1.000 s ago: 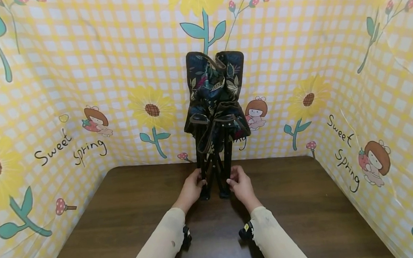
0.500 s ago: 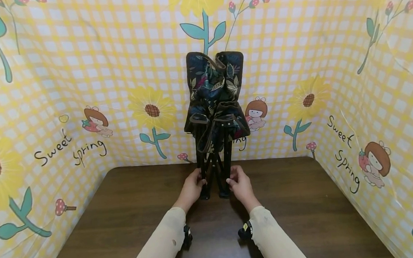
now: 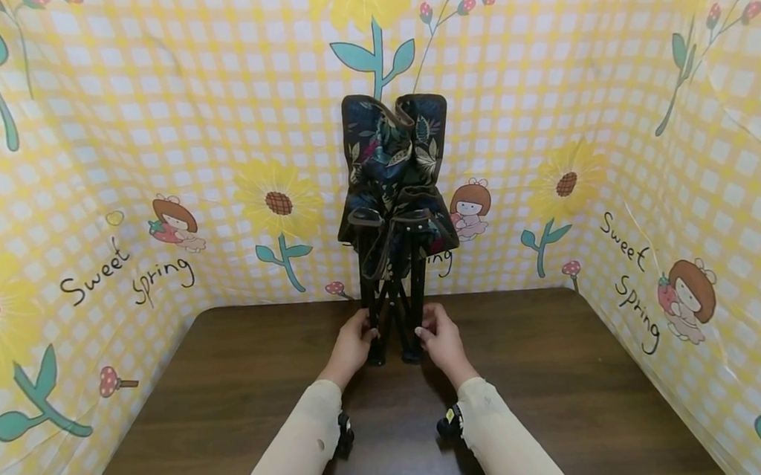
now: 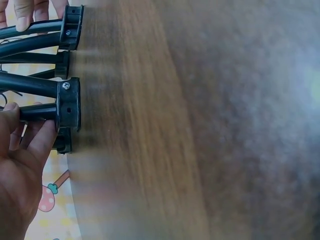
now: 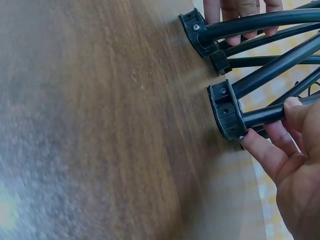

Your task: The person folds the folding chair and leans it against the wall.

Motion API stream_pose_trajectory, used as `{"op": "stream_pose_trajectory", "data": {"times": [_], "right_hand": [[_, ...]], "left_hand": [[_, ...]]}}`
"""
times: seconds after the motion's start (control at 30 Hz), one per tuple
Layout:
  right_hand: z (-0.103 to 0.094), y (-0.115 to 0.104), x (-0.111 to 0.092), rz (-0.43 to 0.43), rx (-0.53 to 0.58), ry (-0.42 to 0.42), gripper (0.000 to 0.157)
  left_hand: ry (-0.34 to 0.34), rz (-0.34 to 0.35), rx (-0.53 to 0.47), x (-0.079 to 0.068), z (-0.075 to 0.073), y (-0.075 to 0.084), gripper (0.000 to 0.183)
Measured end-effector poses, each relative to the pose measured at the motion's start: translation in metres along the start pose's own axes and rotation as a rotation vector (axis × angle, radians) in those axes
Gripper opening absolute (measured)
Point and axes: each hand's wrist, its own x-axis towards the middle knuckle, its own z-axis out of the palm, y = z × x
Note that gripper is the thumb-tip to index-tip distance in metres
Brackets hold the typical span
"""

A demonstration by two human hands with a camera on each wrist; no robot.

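Observation:
A folded camping chair (image 3: 398,169) stands upright at the far side of the table, its dark floral fabric bunched above black metal legs. My left hand (image 3: 351,344) grips a front leg low on the left side. Mirroring it, my right hand (image 3: 445,338) pinches a leg on the right, thumb in front. The left wrist view shows a black plastic foot (image 4: 68,105) with a screw, just beyond my left fingers. In the right wrist view my right fingertips lie right at another foot (image 5: 227,111), and the leg tubes run close together.
The brown wooden table (image 3: 234,428) reaches back to a yellow checked cloth (image 3: 241,92) printed with flowers, which hangs behind and along both sides. Small black wrist cameras sit on both cream sleeves (image 3: 289,446).
Both hands keep their hold on the chair's legs. The chair stays where it was; only the head view shifts very slightly.

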Motion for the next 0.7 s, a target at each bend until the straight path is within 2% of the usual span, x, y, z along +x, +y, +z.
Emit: {"op": "stream_pose_trajectory", "data": {"times": [0.2, 0.47, 0.7], "right_hand": [[0.0024, 0.0012, 0.0006, 0.005, -0.013, 0.002, 0.036], [0.0027, 0.0034, 0.0027, -0.010, -0.046, 0.010, 0.040], [0.0036, 0.0051, 0.0055, -0.025, -0.080, 0.013, 0.043]], "left_hand": [[0.001, -0.027, -0.012, 0.0000, 0.0002, 0.0007, 0.028], [0.012, -0.008, -0.012, 0.0029, 0.0011, -0.0013, 0.028], [0.004, -0.022, -0.024, 0.0051, 0.0000, -0.0003, 0.029]]}}
